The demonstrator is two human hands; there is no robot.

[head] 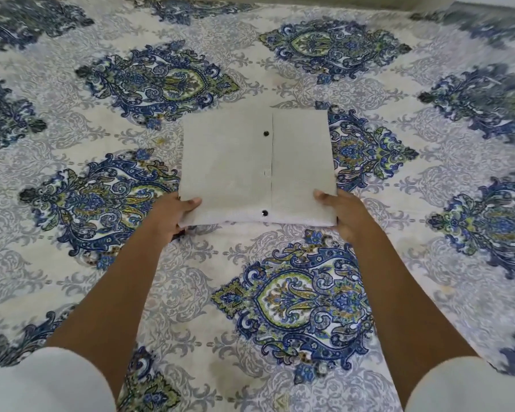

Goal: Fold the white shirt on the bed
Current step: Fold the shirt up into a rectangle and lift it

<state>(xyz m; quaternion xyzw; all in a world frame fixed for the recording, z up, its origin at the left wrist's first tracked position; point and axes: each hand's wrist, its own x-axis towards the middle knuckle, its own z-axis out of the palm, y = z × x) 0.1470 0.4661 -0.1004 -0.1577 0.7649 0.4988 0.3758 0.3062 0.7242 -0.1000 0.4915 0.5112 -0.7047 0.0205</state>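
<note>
From the head view, the white shirt [257, 165] lies as a compact folded rectangle mid-bed [399, 203]. The left hand [173, 214] and right hand [341, 214] each pinch a near corner; keeping both grips level should hold the edges square.

You have before you a cream printed bedsheet [191, 278] lying flat out to every side, patterned with grey scrollwork and large blue-and-green paisley medallions [298, 304], and beyond its far edge runs a plain pale grey-green strip [339, 0], too blurred to identify.
</note>
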